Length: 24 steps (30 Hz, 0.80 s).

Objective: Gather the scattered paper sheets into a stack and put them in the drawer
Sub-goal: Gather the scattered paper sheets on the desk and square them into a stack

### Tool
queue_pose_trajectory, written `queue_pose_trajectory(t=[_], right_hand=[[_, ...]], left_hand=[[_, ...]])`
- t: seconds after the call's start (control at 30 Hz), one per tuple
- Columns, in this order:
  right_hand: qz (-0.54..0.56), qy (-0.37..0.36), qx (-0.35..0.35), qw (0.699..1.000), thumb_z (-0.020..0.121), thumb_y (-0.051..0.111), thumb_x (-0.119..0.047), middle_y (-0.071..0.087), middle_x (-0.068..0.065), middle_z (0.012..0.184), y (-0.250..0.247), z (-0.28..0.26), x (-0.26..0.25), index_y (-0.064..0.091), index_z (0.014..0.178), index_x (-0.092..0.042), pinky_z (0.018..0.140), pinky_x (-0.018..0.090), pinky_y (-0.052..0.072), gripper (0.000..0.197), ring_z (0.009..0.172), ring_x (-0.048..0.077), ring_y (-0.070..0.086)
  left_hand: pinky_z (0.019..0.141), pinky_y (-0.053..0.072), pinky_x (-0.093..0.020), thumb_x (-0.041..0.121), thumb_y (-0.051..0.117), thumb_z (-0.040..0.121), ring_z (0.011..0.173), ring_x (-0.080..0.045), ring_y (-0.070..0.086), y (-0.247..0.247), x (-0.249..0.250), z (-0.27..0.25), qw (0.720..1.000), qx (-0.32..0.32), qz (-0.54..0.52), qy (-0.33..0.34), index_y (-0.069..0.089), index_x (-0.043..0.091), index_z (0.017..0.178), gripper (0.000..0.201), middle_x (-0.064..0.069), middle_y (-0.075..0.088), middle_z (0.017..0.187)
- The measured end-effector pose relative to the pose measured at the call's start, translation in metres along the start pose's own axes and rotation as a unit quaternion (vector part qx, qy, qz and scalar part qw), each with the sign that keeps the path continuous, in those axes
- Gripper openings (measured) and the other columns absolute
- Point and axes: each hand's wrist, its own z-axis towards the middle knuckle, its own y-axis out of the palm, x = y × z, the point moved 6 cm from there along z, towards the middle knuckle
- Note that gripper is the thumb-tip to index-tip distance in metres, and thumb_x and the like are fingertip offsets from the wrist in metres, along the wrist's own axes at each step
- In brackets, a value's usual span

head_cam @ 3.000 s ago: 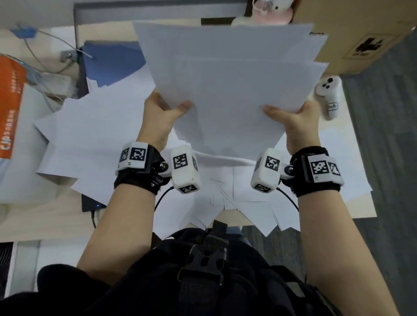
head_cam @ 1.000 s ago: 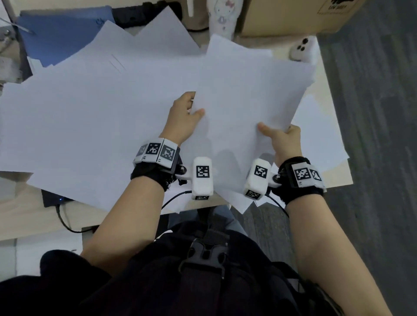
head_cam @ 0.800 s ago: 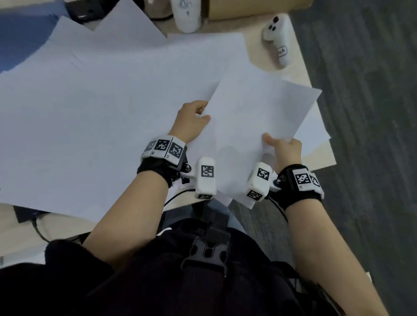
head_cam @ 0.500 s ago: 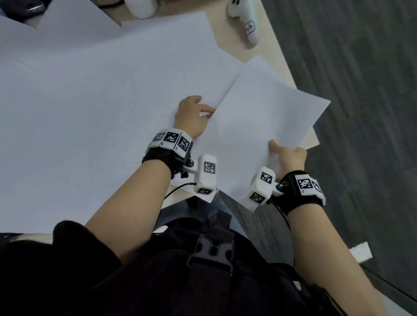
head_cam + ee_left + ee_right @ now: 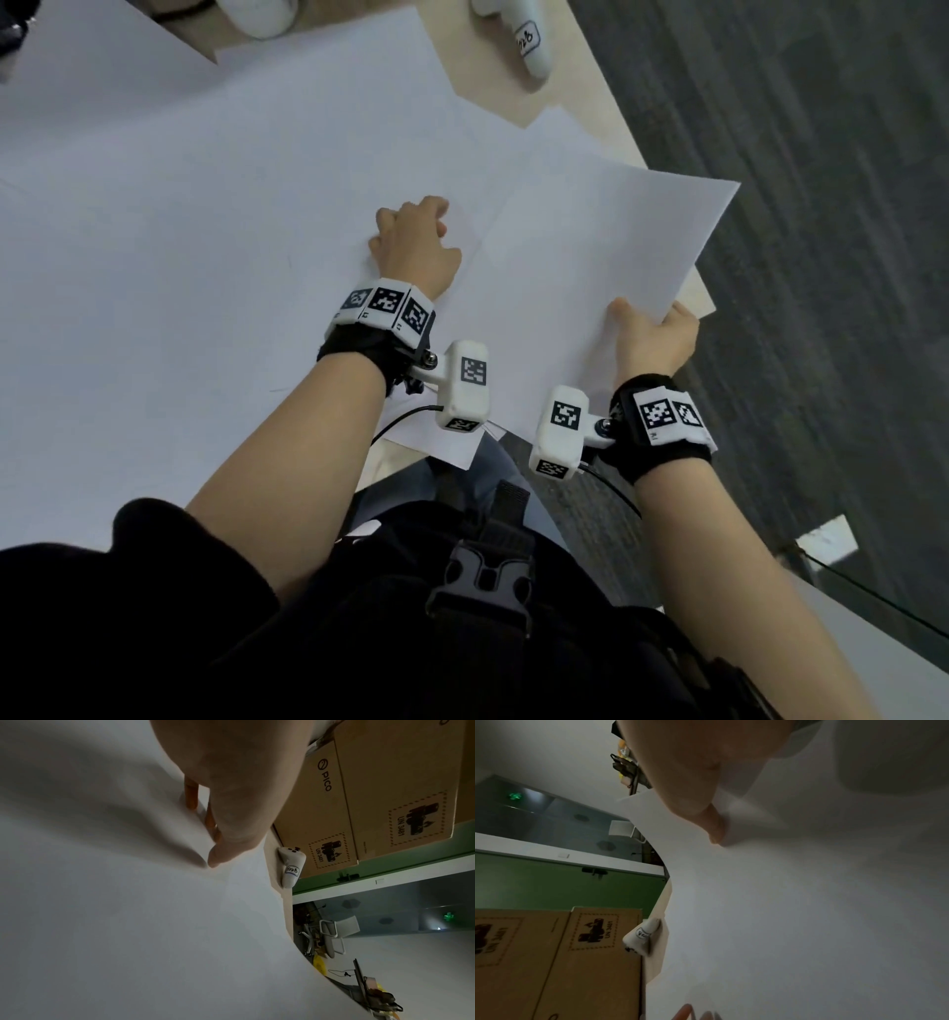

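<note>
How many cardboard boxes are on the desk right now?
2, standing side by side at the desk's far end: one marked PICO, the other beside it. The head view shows neither, so more may be hidden.

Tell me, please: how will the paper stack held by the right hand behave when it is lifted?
The paper stack, gripped at one edge by the right hand, will probably sag and feel light. Its sheets look smooth, so they may slide apart.

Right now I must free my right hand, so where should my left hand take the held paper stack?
Probably the stack's near corner by the left hand, from the left. It juts past the table, so fingers can slip underneath and a thumb on top, as the right hand pinches its own edge.
</note>
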Motion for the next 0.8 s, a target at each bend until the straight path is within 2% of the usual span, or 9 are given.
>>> queue_pose_trajectory(t=[0.13, 0.27, 0.4, 0.47, 0.53, 0.6, 0.67, 0.73, 0.8], right_hand=[[-0.010, 0.012, -0.021, 1.000, 0.056, 0.068, -0.020, 0.059, 0.022, 0.120, 0.009, 0.000, -0.004, 0.064, 0.059, -0.017, 0.078, 0.038, 0.055, 0.006, 0.089, 0.027, 0.066], [0.027, 0.013, -0.038, 0.999, 0.065, 0.064, -0.006, 0.057, 0.011, 0.074, 0.011, -0.006, -0.009, 0.056, 0.055, 0.001, 0.061, 0.029, 0.040, 0.015, 0.064, 0.016, 0.047], [0.050, 0.008, -0.039, 0.998, 0.065, 0.066, -0.007, 0.056, 0.012, 0.070, 0.012, -0.005, -0.008, 0.048, 0.048, -0.009, 0.060, 0.028, 0.042, 0.025, 0.062, 0.016, 0.048], [0.061, 0.014, -0.039, 0.997, 0.064, 0.066, -0.005, 0.056, 0.018, 0.070, 0.012, -0.005, -0.008, 0.050, 0.056, 0.000, 0.061, 0.029, 0.043, 0.019, 0.064, 0.018, 0.049], [0.080, 0.026, -0.052, 0.995, 0.071, 0.063, 0.003, 0.060, 0.007, 0.075, 0.014, -0.005, -0.008, 0.057, 0.078, -0.002, 0.064, 0.025, 0.045, 0.010, 0.068, 0.017, 0.053], [0.100, 0.027, -0.062, 0.993, 0.078, 0.062, 0.007, 0.059, 0.000, 0.091, 0.016, -0.003, -0.010, 0.048, 0.103, -0.013, 0.063, 0.014, 0.046, 0.035, 0.076, 0.010, 0.058], [0.113, 0.019, -0.075, 0.991, 0.080, 0.061, 0.007, 0.059, -0.001, 0.097, 0.019, -0.001, -0.013, 0.037, 0.115, -0.015, 0.058, 0.004, 0.043, 0.048, 0.080, 0.002, 0.058], [0.098, 0.022, -0.081, 0.992, 0.079, 0.064, 0.005, 0.061, -0.001, 0.101, 0.021, 0.001, -0.014, 0.038, 0.124, -0.013, 0.064, 0.007, 0.043, 0.055, 0.084, 0.004, 0.059], [0.059, 0.035, -0.080, 0.994, 0.074, 0.071, 0.000, 0.064, 0.003, 0.105, 0.022, 0.003, -0.015, 0.052, 0.119, -0.009, 0.072, 0.017, 0.045, 0.050, 0.089, 0.014, 0.062]], left_hand=[[0.098, 0.030, -0.035, 0.009, 0.056, 0.081, 0.130, -0.026, 0.026, 0.000, 0.003, -0.001, 1.000, 0.017, 0.020, 0.004, 0.046, 0.018, 0.128, 0.049, -0.006, 0.028, 0.139], [0.097, 0.031, -0.037, 0.014, 0.056, 0.082, 0.130, -0.026, 0.025, 0.000, 0.003, 0.001, 0.999, 0.007, 0.036, 0.024, 0.047, 0.017, 0.125, 0.044, -0.003, 0.030, 0.140], [0.095, 0.034, -0.038, 0.014, 0.055, 0.083, 0.130, -0.026, 0.025, -0.001, 0.000, 0.001, 0.999, -0.004, 0.040, 0.037, 0.047, 0.018, 0.126, 0.045, -0.001, 0.031, 0.140], [0.095, 0.035, -0.038, 0.014, 0.054, 0.083, 0.130, -0.026, 0.025, -0.002, -0.002, 0.001, 0.998, -0.009, 0.039, 0.047, 0.047, 0.019, 0.128, 0.046, 0.000, 0.031, 0.140], [0.096, 0.036, -0.038, 0.014, 0.054, 0.084, 0.130, -0.026, 0.025, -0.002, -0.004, -0.001, 0.998, -0.013, 0.036, 0.056, 0.046, 0.020, 0.130, 0.047, 0.001, 0.032, 0.141], [0.099, 0.036, -0.038, 0.015, 0.054, 0.084, 0.131, -0.027, 0.025, -0.002, -0.007, -0.002, 0.998, -0.015, 0.026, 0.063, 0.047, 0.020, 0.131, 0.047, 0.002, 0.032, 0.143], [0.103, 0.035, -0.037, 0.015, 0.055, 0.085, 0.131, -0.027, 0.026, -0.002, -0.010, -0.004, 0.997, -0.015, 0.013, 0.071, 0.048, 0.017, 0.131, 0.046, 0.002, 0.033, 0.146], [0.106, 0.031, -0.034, 0.013, 0.055, 0.085, 0.132, -0.028, 0.025, -0.002, -0.012, -0.006, 0.997, -0.016, -0.003, 0.079, 0.049, 0.014, 0.131, 0.046, 0.001, 0.033, 0.147], [0.107, 0.027, -0.031, 0.013, 0.055, 0.086, 0.133, -0.028, 0.025, -0.002, -0.013, -0.007, 0.996, -0.016, -0.013, 0.081, 0.049, 0.012, 0.131, 0.046, 0.000, 0.032, 0.148]])
